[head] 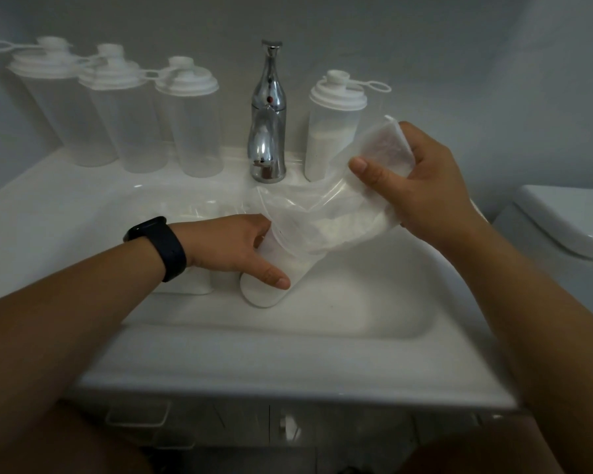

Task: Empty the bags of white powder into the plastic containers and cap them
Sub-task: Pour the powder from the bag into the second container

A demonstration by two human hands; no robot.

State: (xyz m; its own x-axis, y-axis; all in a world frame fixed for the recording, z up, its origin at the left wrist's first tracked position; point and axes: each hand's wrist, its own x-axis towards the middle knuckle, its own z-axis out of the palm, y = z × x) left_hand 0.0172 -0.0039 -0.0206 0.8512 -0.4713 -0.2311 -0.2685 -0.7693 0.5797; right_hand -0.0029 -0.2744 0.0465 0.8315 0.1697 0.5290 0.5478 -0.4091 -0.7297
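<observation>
While the left hand point(240, 249) steadies an uncapped container point(271, 285) standing in the sink point(356, 313), the right hand point(421, 186) holds a clear bag point(322, 213) raised and tilted above it. Left grip: fingers and thumb curled round the container's upper wall, thumb laid down its near side; a dark wristband point(161, 248) sits on that wrist. Right grip: thumb and fingers clamped on the bag's upper end, which is folded over at the top right. White powder point(346, 224) lies in the lower fold of the bag, and the bag's mouth hangs at the container's rim beside the left fingers; whether powder is falling cannot be told. The container looks largely white inside. A second pale vessel point(196, 282) stands in the sink partly hidden behind the left wrist; its contents cannot be told.

On the sink's back ledge, a chrome tap point(267, 124) stands at centre. Just right of it is a capped container point(332, 131) about half filled with powder, its lid loop pointing right, partly covered by the raised bag. Left of the tap three capped containers point(131, 114) stand in a row, translucent and showing no powder, with at least one more lid visible behind them. A toilet cistern point(562, 220) is at the right edge
</observation>
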